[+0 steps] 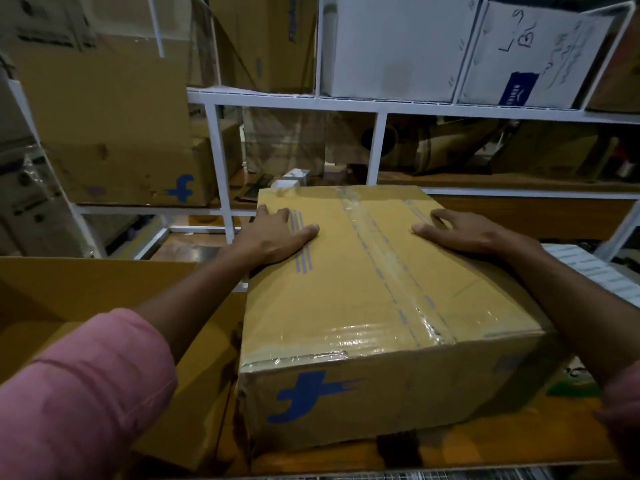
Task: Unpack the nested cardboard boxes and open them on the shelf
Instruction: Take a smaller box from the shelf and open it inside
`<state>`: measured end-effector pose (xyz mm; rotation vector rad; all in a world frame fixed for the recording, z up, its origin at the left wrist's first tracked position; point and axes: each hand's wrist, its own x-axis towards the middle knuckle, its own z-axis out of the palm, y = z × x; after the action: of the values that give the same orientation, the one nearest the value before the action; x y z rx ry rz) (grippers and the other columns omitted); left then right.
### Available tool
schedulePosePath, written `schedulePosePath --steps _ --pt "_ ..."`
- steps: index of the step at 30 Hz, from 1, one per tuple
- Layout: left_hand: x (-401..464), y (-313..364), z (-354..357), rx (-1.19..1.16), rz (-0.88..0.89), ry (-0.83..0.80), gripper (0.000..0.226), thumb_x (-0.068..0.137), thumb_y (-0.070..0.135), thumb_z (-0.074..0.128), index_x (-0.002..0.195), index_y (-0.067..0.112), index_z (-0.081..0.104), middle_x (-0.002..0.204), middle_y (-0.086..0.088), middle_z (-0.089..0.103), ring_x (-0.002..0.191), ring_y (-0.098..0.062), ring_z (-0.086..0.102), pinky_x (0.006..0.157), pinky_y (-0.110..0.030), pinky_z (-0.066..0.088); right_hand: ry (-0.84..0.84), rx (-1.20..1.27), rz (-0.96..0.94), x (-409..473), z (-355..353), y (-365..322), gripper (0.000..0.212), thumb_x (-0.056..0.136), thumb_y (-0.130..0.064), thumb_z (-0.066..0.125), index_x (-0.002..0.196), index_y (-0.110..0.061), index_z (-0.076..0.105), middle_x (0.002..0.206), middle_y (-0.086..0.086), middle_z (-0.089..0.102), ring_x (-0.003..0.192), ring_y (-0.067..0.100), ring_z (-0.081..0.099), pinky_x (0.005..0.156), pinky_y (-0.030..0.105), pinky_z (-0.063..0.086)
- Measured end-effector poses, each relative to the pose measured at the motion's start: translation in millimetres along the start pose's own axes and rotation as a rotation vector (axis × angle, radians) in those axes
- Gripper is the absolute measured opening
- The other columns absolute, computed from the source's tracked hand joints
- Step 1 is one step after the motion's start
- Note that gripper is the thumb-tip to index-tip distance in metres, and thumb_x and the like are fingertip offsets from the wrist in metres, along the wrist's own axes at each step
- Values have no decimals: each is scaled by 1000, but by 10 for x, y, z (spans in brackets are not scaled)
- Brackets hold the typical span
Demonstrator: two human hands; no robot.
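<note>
Taped box (pixel 374 289): sealed, resting in front of the white shelf (pixel 346 98).
Hands: left hand (pixel 273 237) and right hand (pixel 474 233) lie open, flat on its top near the far edge.
Progress: early by the look; tape (pixel 391 268) uncut.
Around: open carton (pixel 86 289) touching its left side; stored boxes crowd the shelf.

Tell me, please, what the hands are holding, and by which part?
Both hands lie flat on top of the taped box: the left hand near its far left corner, the right hand near its far right edge. Neither clearly grips it.
</note>
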<state>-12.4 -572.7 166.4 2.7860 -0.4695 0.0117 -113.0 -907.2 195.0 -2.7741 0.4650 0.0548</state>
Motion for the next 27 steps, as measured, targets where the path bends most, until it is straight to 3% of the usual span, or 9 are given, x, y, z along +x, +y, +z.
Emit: schedulePosePath --steps 3,7,12,17,20,22,24,26,27 --pt "-17 6 -133 -13 48 155 100 84 87 37 158 21 29 165 -21 16 143 -46 36 108 -56 37 155 49 -63 -51 -102 3 108 76 -90 46 158 -22 30 163 13 31 144 36 37 112 48 35" --pt "-65 60 -554 -74 99 388 98 85 84 44 161 27 19 170 -11 -1 144 -46 35 111 -59 33 367 175 -145 -236 -438 -171 97 82 -75 61 158 -25 27 160 19 31 138 41 40 108 57 40" --pt "-187 77 -819 -120 242 619 103 86 73 59 163 26 9 168 -9 -23 141 -51 35 112 -59 37 661 335 -253 -457 -618 -359 88 83 -45 80 155 -27 32 157 14 29 140 34 35 105 41 35" --pt "-277 -95 -715 -68 405 717 120 81 55 77 163 25 -5 162 -16 -33 151 -51 -10 115 -66 22 830 449 -311 -546 -362 -499 90 74 -30 90 145 -33 33 151 12 22 131 28 37 100 36 39" --pt "-380 -316 -533 -36 449 755 127 74 39 88 164 20 0 163 -23 -28 151 -48 -14 115 -66 23 893 480 -334 -570 -109 -551 88 68 -22 94 131 -36 35 147 15 21 131 33 38 98 40 50" --pt "-425 -476 -380 -27 475 781 124 73 31 90 164 16 6 163 -28 -23 151 -44 -20 116 -59 14 925 456 -339 -594 97 -554 88 67 -19 94 133 -24 36 144 17 22 128 26 36 96 22 49" --pt "-468 -599 -264 -36 486 792 122 74 27 90 163 14 9 163 -30 -21 152 -41 -23 116 -61 11 946 415 -319 -629 294 -548 86 68 -17 93 134 -14 38 142 19 22 123 19 35 82 0 40" --pt "-513 -660 -217 -35 524 800 118 74 27 89 162 12 12 163 -30 -18 152 -40 -22 117 -70 17 954 408 -284 -681 435 -550 86 69 -16 93 135 -10 38 144 21 21 123 20 34 81 3 35" --pt "-541 -664 -216 -44 551 805 116 75 28 88 162 12 13 163 -29 -17 153 -40 -19 116 -72 21 964 404 -264 -705 480 -544 87 69 -16 93 136 -10 38 145 22 21 124 23 34 84 11 38"
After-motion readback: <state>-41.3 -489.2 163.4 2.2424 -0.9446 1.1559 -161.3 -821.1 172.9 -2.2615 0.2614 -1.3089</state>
